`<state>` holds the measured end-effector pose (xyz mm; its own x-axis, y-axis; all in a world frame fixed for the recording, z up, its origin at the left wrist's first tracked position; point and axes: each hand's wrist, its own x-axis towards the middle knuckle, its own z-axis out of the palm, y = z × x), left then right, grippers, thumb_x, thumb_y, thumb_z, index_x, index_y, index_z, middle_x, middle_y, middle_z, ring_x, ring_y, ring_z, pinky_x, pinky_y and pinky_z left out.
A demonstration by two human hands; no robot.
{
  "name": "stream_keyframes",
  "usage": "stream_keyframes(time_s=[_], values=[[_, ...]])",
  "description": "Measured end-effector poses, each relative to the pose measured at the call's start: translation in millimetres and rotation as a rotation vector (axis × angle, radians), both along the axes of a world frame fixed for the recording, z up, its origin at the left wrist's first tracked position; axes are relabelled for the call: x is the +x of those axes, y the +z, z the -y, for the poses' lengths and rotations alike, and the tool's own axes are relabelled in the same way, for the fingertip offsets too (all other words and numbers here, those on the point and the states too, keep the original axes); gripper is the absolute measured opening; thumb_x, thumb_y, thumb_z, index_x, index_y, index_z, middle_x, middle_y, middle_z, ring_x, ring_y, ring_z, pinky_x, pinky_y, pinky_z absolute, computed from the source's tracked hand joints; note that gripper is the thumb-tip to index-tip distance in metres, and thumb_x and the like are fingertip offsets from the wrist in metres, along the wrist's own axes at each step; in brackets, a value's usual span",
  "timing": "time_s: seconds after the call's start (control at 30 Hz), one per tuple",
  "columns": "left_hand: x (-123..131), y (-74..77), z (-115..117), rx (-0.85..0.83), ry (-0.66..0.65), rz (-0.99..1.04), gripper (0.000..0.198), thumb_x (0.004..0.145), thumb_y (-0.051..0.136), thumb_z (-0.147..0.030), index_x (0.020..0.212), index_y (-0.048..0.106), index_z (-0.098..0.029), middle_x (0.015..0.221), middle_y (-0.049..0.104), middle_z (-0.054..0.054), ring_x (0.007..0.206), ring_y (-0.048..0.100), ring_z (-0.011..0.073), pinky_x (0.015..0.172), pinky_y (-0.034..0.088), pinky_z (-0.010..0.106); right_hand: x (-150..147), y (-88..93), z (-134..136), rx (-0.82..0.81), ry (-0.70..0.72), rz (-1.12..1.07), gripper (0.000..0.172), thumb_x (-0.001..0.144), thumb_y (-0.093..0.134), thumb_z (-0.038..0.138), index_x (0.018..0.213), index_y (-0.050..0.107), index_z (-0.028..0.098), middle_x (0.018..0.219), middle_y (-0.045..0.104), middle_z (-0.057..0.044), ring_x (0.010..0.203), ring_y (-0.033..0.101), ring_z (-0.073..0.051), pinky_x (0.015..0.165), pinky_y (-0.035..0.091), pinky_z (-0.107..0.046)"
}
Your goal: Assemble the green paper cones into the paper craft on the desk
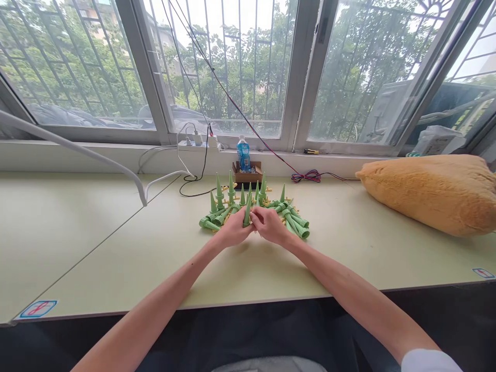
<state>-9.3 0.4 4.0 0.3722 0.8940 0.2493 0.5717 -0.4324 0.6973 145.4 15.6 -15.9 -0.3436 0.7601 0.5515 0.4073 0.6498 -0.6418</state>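
My left hand (232, 231) is closed around a green plastic plant-watering spike (247, 211), its pointed tip upward. My right hand (270, 225) meets it from the other side, thumb and fingers pinched together at the spike's lower part. What those right fingertips hold is too small and covered to make out. Around both hands lie more of these spikes. Several stand upright behind, like the tall spike (219, 192) with yellow valve pieces near it. Others lie in a pile of spikes (296, 219) to the right, and a few lie at the left (211, 223).
Behind the spikes stand a small cardboard box (248, 175) and a blue bottle (244, 154). A power strip (197, 140) with cables sits on the sill. A coiled red-black wire (308, 176) lies right of it. An orange plush cushion (430, 194) covers the table's right side.
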Motion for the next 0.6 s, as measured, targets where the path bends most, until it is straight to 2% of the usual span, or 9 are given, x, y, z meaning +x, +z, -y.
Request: stream_keyframes(time_s=[0.4, 0.6], values=[[0.0, 0.1, -0.4, -0.015, -0.031, 0.06, 0.015, 0.081, 0.05, -0.035, 0.086, 0.047, -0.02, 0.073, 0.057, -0.002, 0.065, 0.052, 0.0124, 0.056, 0.037, 0.024, -0.1, 1.0, 0.4, -0.033, 0.009, 0.008, 0.025, 0.092, 0.041, 0.03, 0.069, 0.043, 0.02, 0.058, 0.053, 0.002, 0.049, 0.044, -0.01, 0.052, 0.032, -0.023], [1.4, 3.7, 3.3, -0.13, -0.046, 0.152, 0.018, 0.081, 0.053, -0.036, 0.087, 0.047, -0.02, 0.062, 0.047, -0.005, 0.046, 0.037, 0.0062, 0.043, 0.031, 0.021, 0.2, 2.3, 1.7, -0.021, 0.022, -0.01, 0.027, 0.092, 0.041, 0.03, 0.067, 0.041, 0.02, 0.055, 0.05, 0.003, 0.048, 0.042, -0.01, 0.051, 0.031, -0.023]])
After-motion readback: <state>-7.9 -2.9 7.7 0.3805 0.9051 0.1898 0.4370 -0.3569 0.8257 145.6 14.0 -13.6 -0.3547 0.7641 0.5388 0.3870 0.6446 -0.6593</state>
